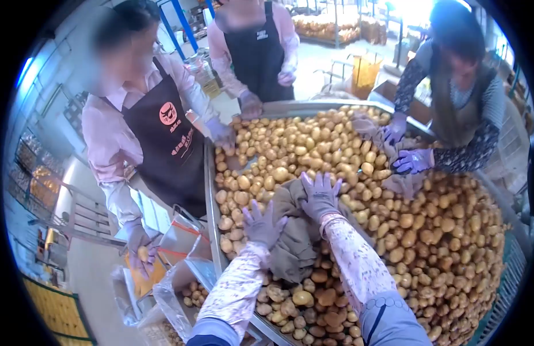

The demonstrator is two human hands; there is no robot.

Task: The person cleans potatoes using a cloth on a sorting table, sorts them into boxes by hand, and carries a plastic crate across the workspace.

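Observation:
Both my hands wear purple-grey gloves. My left hand [263, 225] has its fingers spread at the left edge of a crumpled grey-brown cloth [293, 248]. My right hand [321, 197] lies with fingers apart at the cloth's upper right, over the potatoes. Beneath and around the cloth spreads a large heap of small potatoes [440, 230] on a metal-rimmed sorting table [212, 190]. How firmly either palm presses on the cloth is hidden from above.
At left, a person in a dark apron [169, 132] holds a potato [143, 254] above plastic-lined containers [180, 282]. Another aproned person [258, 52] stands at the far edge. On the right, a person's gloved hands [414, 160] work at a second cloth [388, 141].

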